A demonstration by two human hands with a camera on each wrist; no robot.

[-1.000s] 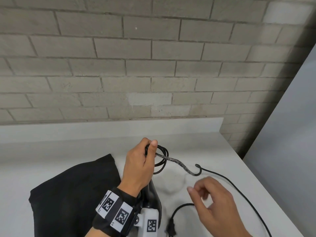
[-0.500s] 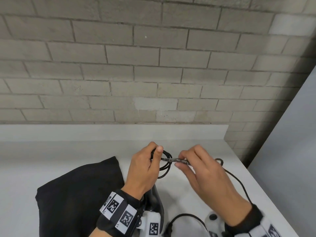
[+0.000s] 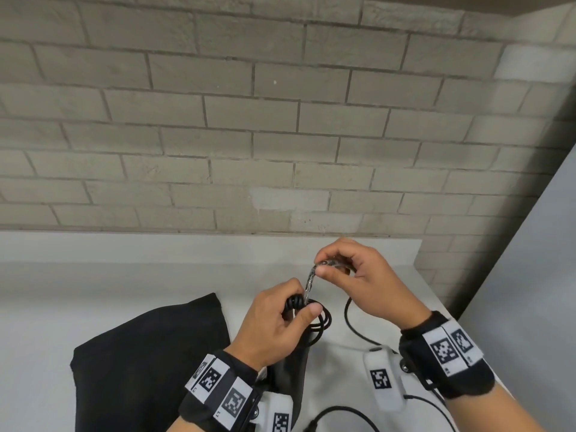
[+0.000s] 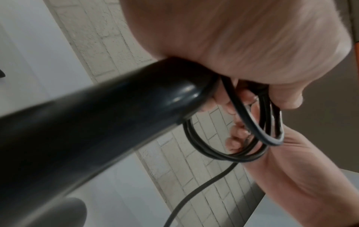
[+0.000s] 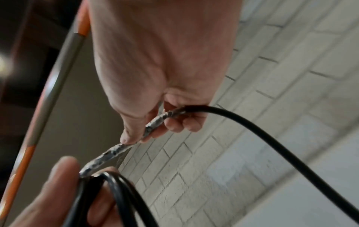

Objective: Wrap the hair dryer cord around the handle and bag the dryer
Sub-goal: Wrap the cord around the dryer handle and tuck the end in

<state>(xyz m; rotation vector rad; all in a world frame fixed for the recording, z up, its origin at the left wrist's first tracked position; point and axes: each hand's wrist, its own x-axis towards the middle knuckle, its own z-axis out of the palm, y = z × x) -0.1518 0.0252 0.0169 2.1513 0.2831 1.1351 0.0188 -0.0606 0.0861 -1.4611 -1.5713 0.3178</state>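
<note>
Grey brick wall (image 3: 249, 120) behind, one paler patch low centre. White counter (image 3: 109, 285) w/ low backsplash (image 3: 156, 244) along wall. Grey panel (image 3: 536, 275) at right. Orange-grey pole (image 5: 64, 64), right-wrist view.

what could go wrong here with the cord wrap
The right hand pinches a silvery, rough-looking cord section; bending it tightly may worsen any damage there. The loops are bunched at the handle end under the left hand, so they could spring loose if that grip eases.
</note>
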